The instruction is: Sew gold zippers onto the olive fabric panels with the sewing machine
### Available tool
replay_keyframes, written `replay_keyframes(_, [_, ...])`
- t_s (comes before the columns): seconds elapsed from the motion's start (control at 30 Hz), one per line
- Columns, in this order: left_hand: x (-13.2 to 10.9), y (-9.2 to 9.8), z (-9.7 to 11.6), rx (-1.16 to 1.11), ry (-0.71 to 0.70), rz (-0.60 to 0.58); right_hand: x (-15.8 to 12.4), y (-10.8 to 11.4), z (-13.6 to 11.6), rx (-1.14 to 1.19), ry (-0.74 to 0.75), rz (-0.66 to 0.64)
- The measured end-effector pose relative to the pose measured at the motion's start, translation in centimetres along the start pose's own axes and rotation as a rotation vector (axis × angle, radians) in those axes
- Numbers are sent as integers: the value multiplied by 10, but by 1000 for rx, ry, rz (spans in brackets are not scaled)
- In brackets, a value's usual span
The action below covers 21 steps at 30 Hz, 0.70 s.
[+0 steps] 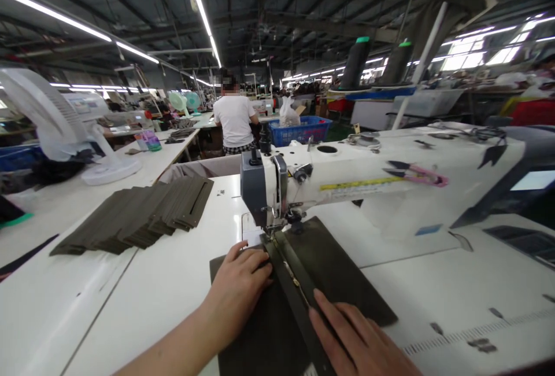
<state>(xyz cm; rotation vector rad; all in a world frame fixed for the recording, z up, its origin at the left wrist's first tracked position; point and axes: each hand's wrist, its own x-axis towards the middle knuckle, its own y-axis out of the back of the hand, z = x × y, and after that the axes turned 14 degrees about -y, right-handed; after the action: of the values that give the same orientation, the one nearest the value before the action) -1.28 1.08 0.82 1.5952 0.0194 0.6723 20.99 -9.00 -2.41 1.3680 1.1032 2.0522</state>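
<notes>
Under the needle of a white sewing machine (347, 173) lies a dark olive fabric panel (347, 272). A zipper (295, 281) with a gold-coloured slider runs down the panel from the presser foot (272, 232) toward me. My left hand (245, 275) rests on the fabric left of the zipper, close to the presser foot, fingers laid out and slightly bent. My right hand (347, 332) lies on the cloth right of the zipper, nearer to me, with its fingers stretched forward along the tape. Neither hand grips anything that I can see.
A fanned stack of olive fabric pieces (143, 214) lies on the left of the table. Beyond it stands a white fan (108, 162). Pink-handled thread snips (420, 174) rest on the machine arm. Behind the machine are a blue basket (299, 130) and a person in white (235, 121).
</notes>
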Motion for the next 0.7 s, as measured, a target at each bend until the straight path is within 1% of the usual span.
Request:
replay_keyframes(0.1, [0, 3, 3, -21, 22, -27, -2, 2, -4, 141, 9, 1])
replay_keyframes(0.17, [1, 6, 4, -51, 26, -54, 0, 4, -4, 238, -20, -6])
replay_keyframes(0.27, [2, 10, 5, -92, 40, -67, 7, 11, -4, 351, -73, 77])
replay_keyframes(0.33, [2, 11, 6, -120, 47, -31, 16, 17, -3, 450, -169, 144])
replay_keyframes(0.37, [3, 12, 7, -139, 42, 3, 23, 21, -2, 500, -255, 157])
replay_keyframes(0.43, [5, 15, 10, -179, 5, 89, 37, 28, 4, 569, -424, 146])
replay_keyframes(0.47, [7, 16, 12, -197, -18, 129, 45, 31, 8, 589, -469, 123])
replay_keyframes(0.5, [9, 17, 13, -213, -40, 164, 52, 35, 12, 608, -485, 91])
replay_keyframes(0.57, [15, 19, 16, -239, -65, 213, 63, 41, 19, 637, -459, 35])
replay_keyframes(0.63, [22, 19, 17, -264, -46, 245, 70, 45, 24, 643, -428, 14])
replay_keyframes(0.7, [27, 18, 16, -292, -10, 263, 72, 46, 26, 627, -358, 19])
